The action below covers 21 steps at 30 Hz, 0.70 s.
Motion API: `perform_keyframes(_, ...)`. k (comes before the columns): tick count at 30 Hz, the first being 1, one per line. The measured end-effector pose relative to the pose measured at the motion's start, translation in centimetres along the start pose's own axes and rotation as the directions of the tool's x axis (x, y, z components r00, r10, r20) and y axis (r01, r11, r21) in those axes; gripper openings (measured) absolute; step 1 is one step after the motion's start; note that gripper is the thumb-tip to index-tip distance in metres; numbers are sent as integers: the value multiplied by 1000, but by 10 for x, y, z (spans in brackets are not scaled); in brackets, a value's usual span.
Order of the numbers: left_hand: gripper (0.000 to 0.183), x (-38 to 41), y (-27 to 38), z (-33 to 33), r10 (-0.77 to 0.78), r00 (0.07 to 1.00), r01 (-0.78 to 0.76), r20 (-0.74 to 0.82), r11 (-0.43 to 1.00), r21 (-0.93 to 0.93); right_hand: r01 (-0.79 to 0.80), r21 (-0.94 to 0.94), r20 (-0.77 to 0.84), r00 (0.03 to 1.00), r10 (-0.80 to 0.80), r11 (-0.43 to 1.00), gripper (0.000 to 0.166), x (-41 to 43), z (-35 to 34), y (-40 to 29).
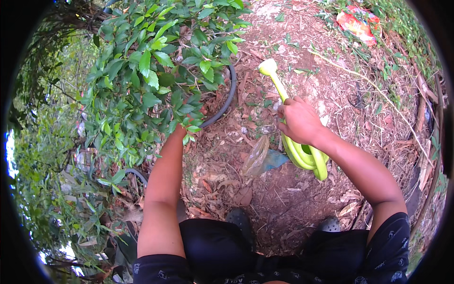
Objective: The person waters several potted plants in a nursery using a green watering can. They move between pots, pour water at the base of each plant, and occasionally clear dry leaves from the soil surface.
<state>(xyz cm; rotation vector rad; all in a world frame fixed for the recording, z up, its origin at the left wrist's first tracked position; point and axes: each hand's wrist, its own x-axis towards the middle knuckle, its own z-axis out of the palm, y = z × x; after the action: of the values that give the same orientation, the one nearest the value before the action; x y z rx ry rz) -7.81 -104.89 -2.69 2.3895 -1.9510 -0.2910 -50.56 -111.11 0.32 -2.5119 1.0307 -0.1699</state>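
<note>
A lime-green plastic watering can (299, 156) is low over or on the ground, its long spout and round rose pointing away from me. My right hand (299, 120) is over the can near the base of the spout; its fingers curl, but whether they grip it is hidden. My left hand (194, 110) reaches in among the leaves of a green bush (152, 78) and is mostly covered by them, so what it touches cannot be seen. A dark grey rubber-like ring, perhaps a tyre (228, 97), curves out from under the bush beside that hand.
A crumpled clear plastic bag (257, 156) and a blue scrap (275, 159) lie left of the can. A thin dry stem (372, 83) crosses the litter at right. A red and orange wrapper (358, 25) lies at upper right. My dark clogs (241, 220) stand on leaf-strewn soil.
</note>
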Motion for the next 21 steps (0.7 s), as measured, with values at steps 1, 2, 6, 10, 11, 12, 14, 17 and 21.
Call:
perform_keyframes(1, 28, 5, -6, 8, 57, 998, -57, -39, 998, -5, -9, 1, -6, 1000, 9, 1000, 25, -1, -1, 2)
perform_keyframes(2, 28, 11, -10, 16, 116, 990, -117, -78, 993, -8, -23, -9, -2, 1000, 23, 1000, 25, -3, -2, 6)
perform_keyframes(6, 27, -66, -177, 49, 83, 959, -105, -271, 992, -67, 143, 47, -6, 990, -143, 989, 24, 12, 6, -39)
perform_keyframes(10, 21, -8, 9, 37, 59, 992, -90, -110, 949, -303, -8, -56, -3, 1000, 8, 998, 23, -4, 4, 4)
perform_keyframes(11, 21, -16, 6, 30, 105, 987, -117, -120, 988, -102, 11, -44, -2, 1000, -11, 999, 23, -2, 5, -2)
perform_keyframes(12, 21, -20, 2, 29, 157, 980, -145, -126, 984, 102, 24, -35, -3, 1000, -24, 999, 23, 1, 4, -4)
perform_keyframes(14, 20, -26, -2, 31, 221, 958, -190, -181, 967, 171, 35, -25, 9, 999, -34, 999, 22, 4, 5, -9)
perform_keyframes(17, 17, -26, 21, 41, 103, 969, -57, -226, 978, 200, 9, -45, 19, 1000, -8, 999, 21, 1, 3, -2)
perform_keyframes(21, 19, -37, -2, 45, -1, 981, 44, -196, 975, 216, 59, -57, -8, 998, -60, 997, 22, 5, 8, -10)
